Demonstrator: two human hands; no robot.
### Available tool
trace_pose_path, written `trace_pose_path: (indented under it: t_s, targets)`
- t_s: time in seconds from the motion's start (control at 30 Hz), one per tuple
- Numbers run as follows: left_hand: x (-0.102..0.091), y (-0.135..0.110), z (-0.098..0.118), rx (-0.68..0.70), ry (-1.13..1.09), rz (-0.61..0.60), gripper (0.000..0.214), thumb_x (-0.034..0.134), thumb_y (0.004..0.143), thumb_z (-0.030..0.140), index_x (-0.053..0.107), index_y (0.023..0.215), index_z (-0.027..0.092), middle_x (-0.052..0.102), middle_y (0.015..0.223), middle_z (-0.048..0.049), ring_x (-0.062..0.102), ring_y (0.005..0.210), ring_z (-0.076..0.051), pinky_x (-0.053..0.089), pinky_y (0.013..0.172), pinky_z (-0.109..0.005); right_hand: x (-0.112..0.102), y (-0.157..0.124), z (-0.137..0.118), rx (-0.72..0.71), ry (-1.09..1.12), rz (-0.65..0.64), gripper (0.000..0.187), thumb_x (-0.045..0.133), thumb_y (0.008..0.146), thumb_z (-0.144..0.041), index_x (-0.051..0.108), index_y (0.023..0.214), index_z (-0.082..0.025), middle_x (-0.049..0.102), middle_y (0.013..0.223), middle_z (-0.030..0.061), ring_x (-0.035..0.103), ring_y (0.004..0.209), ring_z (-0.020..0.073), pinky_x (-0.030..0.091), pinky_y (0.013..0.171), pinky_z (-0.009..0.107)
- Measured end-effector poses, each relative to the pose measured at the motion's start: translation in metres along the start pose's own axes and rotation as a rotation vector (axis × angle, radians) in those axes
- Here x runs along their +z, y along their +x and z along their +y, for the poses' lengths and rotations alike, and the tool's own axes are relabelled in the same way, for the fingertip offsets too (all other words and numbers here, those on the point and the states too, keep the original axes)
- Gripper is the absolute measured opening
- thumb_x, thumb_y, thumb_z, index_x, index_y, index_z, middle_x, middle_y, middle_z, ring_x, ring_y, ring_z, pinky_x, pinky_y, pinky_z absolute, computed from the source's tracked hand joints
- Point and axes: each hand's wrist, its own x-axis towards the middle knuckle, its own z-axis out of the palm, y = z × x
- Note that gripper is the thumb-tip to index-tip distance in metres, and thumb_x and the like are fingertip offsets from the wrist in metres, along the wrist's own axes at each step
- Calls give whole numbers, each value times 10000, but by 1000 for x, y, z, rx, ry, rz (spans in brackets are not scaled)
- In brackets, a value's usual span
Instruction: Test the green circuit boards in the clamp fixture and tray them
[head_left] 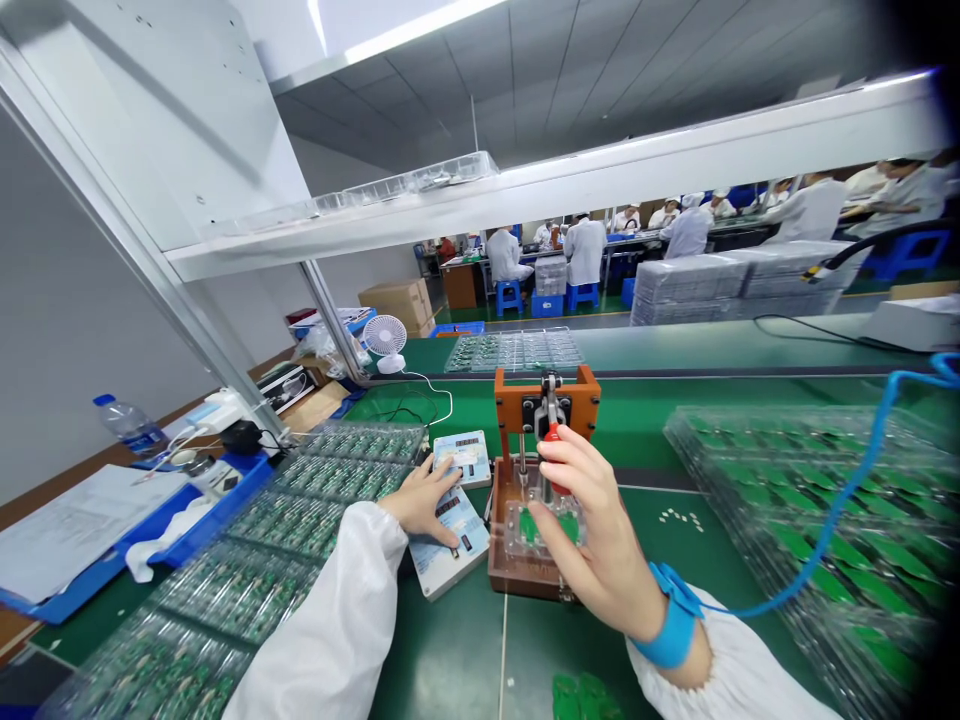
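My left hand [426, 498] lies with its fingers spread over two white-and-blue boxes with small displays. Its fingertips touch the rear box [471, 452], and its thumb rests on the front box [450, 560]. My right hand [592, 520], with a blue wrist strap [671, 618], has its fingers around the red handle [555, 434] of a toggle clamp on an orange and brown test fixture [504, 410]. Below the clamp, a clear plate [517, 528] sits in the fixture with green circuit board showing; my thumb partly covers it. Several green boards [581, 695] lie near the front edge.
Clear trays of circuit boards [262, 540] stand at left, and stacked trays of green boards [825, 500] at right. A blue cord [862, 470] runs from the strap. Small white pieces [681, 517] lie beside the fixture. A fan [385, 340] and another tray [517, 350] stand behind.
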Motion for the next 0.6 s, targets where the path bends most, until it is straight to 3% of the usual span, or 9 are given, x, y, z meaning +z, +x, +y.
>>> trace_pose_path:
  t_s: [0.4,0.6]
  targets:
    - [-2,6,-4,30,72,-35,1396,813,559,760,194,1651,150,-10,1710,-150,-92,1557,-467,82,1258,-613,1,1,-1,-9,13,13,526,544,969,-10,456,1441,-223,524,1454,109,363,1500,288,415,1207,500]
    - [0,9,-2,18,91,-71,1405,810,568,771,164,1657,164,-18,1716,-149,-96,1560,-461,87,1264,-602,3,-1,0,17,15,5,537,553,971,-25,450,1451,-242,521,1467,110,356,1502,316,425,1191,561]
